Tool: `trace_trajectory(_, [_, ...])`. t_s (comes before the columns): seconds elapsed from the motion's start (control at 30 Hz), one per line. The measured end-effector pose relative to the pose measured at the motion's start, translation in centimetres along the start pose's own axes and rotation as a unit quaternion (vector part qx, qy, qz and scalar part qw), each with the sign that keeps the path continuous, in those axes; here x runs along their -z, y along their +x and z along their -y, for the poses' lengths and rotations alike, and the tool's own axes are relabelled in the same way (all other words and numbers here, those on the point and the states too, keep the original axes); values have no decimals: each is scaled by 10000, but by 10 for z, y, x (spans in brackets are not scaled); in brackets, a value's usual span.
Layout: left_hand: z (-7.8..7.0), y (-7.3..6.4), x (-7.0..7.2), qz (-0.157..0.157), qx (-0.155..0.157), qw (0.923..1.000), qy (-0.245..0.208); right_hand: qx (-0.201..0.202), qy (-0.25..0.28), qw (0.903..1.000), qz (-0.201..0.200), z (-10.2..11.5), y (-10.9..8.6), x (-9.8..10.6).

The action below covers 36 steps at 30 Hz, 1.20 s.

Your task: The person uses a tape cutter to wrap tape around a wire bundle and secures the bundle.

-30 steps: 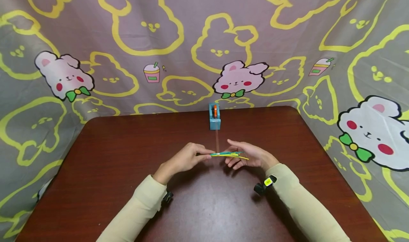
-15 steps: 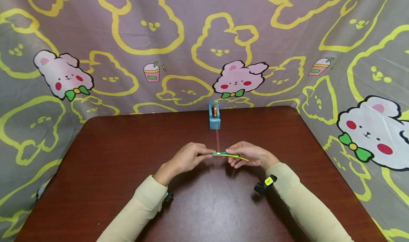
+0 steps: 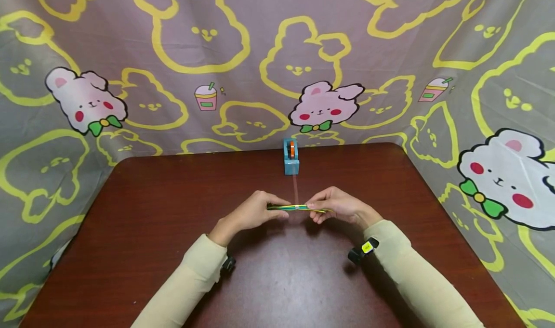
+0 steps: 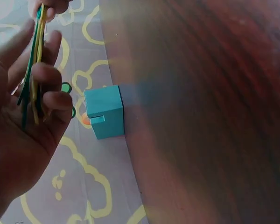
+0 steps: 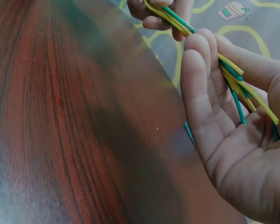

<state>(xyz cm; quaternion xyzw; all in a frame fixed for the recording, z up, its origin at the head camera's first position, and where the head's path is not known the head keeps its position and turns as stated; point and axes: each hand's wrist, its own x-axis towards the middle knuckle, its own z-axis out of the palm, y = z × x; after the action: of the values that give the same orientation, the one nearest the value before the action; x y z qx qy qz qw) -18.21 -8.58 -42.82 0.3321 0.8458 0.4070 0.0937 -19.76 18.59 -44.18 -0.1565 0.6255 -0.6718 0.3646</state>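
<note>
A bundle of thin green and yellow wire-like strands (image 3: 284, 207) runs between the two hands, close over the table. My right hand (image 3: 340, 205) pinches it between thumb and fingers; loose ends of the strands (image 5: 233, 77) fan out toward the palm. Around the other end my left hand (image 3: 251, 212) is loosened, thumb and fingers apart, with strand ends (image 4: 30, 88) lying between them. From the blue tape dispenser (image 3: 291, 166) a strip of clear tape (image 3: 296, 188) stretches forward to the middle of the bundle.
The dispenser, with an orange tape core (image 3: 292, 149), stands at the back edge of the dark wooden table (image 3: 173, 193). A printed curtain (image 3: 243, 39) rises close behind the table and along both sides.
The right hand has closed its fingertips on the bundle. The left hand has loosened from its pinch, and the bundle has shifted left between its fingers. The dispenser has not moved.
</note>
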Motion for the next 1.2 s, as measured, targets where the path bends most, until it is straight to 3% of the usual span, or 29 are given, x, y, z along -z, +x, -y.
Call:
trace_trajectory(0.17, [5,7,5,97,598,9950,-793,304,-513,9982,-54,3,-2,3])
trace_trajectory(0.27, [9,14,8,171,924,9864,-1348,444,-922,9947,-123,4,-4,5])
trace_trajectory(0.33, [11,18,9,379,1208,9738,-1892,545,-1167,9915,-166,5,-4,6])
trace_trajectory(0.53, [22,26,9,1234,2056,9166,-3198,919,-1703,9808,-239,6,-3,4])
trace_trajectory(0.63, [25,27,8,1508,2243,8989,-3448,1073,-1866,9762,-266,6,-3,2])
trace_trajectory(0.7, [24,28,7,1616,2309,8916,-3544,1155,-1961,9733,-310,6,-3,1])
trace_trajectory(0.83, [21,29,6,1720,2234,8894,-3600,1287,-2054,9695,-354,6,-4,0])
trace_trajectory(1.2, [22,26,5,1837,1763,9022,-3481,1434,-2251,9624,-495,6,-4,-2])
